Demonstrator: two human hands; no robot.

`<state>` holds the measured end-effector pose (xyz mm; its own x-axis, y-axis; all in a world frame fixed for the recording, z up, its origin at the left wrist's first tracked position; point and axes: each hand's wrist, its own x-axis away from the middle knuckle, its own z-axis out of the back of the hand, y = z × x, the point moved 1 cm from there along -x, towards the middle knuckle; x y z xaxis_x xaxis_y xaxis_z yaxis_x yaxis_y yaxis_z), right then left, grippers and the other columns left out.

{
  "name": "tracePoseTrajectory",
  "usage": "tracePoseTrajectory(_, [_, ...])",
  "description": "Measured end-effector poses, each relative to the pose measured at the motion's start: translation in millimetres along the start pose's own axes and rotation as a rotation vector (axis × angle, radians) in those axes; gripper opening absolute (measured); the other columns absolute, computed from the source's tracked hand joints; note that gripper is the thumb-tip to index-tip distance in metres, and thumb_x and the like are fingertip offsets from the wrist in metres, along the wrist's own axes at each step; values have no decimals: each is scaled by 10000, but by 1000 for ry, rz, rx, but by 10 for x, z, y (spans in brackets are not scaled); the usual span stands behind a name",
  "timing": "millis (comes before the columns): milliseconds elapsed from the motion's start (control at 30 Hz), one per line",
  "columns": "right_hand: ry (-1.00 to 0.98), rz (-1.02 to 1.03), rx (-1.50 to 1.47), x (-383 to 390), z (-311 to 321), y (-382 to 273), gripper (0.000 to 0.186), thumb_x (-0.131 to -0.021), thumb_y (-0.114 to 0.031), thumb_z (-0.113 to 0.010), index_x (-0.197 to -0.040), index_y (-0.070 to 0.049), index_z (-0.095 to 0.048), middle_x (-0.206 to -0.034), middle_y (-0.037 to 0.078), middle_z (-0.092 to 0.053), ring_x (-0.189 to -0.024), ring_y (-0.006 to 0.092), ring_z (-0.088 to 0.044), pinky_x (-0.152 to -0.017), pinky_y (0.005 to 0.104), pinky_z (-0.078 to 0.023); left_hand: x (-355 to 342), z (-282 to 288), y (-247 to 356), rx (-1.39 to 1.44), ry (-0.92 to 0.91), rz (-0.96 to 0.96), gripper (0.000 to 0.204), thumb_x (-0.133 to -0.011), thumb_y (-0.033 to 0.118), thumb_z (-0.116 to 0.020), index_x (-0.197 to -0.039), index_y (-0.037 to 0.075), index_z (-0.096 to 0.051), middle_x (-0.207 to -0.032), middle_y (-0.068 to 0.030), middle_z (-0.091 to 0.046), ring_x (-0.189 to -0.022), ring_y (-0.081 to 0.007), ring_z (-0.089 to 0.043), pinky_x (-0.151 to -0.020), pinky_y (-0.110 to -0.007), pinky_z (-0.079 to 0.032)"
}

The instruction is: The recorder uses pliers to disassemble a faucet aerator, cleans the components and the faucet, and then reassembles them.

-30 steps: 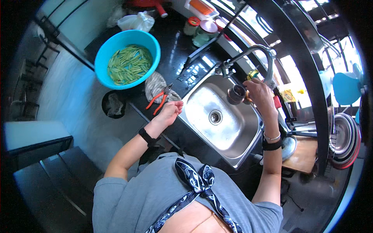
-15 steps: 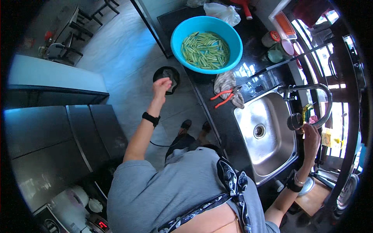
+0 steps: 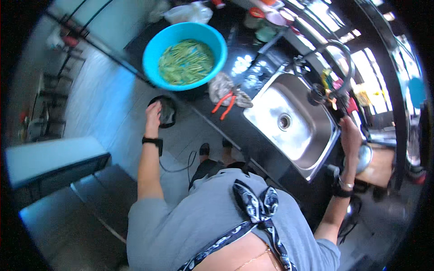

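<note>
My left hand [image 3: 153, 114] hangs over the floor in front of a round black bin [image 3: 167, 112] with a liner. Its fingers are curled closed, and nothing shows in them. My right hand [image 3: 350, 131] is closed beyond the right rim of the steel sink [image 3: 294, 131]. A blurred dark thing [image 3: 344, 107] sticks up at its fingertips; I cannot make out its kind. The curved tap [image 3: 351, 63] and a round dark cup-like thing [image 3: 318, 93] are close to that hand. Red-handled pliers [image 3: 224, 105] rest against a crumpled cloth [image 3: 221, 89] on the counter.
A turquoise basin [image 3: 153, 77] of green pods in water stands on the black counter [image 3: 212, 115]. Behind it lies a white plastic bag [image 3: 189, 13]. Several jars [image 3: 266, 32] line the back. A wooden board [image 3: 379, 165] is past the sink, and a cable [image 3: 178, 170] trails on the floor.
The view has turned, shifting the basin and sink leftward. My right hand has moved off from the round dark thing, and a dark thing now shows at its fingertips. My left hand remains near the bin.
</note>
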<state>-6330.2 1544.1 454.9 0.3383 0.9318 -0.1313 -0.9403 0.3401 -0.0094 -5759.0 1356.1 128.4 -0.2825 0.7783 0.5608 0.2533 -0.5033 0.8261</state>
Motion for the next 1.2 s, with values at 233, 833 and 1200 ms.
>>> tracePoseTrajectory(233, [-220,-68,116,-188,-721,400,294,-866,-356,-439,-801,-83,-528,-722,176,-584,-693,350,-582,-600,452,-454,785,-818,-210,-175,-363,-42,154,-835,203,-576,-764,67,-576,-525,41,-448,-432,-33,-367,-388,-186,-261])
tracePoseTrajectory(833, [-130,510,-919,-1922,-2422,662,628,-777,-8,-568,-1327,-50,-266,-1319,149,-360,-1205,228,-370,-982,323,-322,2505,-3919,-516,-40,-1032,644,361,-885,260,-461,-1184,61,-426,-1207,-114,-457,-1109,-237,-438,-886,-401,-385])
tracePoseTrajectory(1200, [-519,-763,-2404,-846,-2994,384,141,-805,-124,-557,-940,-86,-550,-881,55,-582,-814,172,-558,-665,294,-466,2218,-4805,-1134,483,-1079,473,209,-864,198,-451,-991,62,-546,-983,-94,-586,-871,-199,-585,-757,-328,-499])
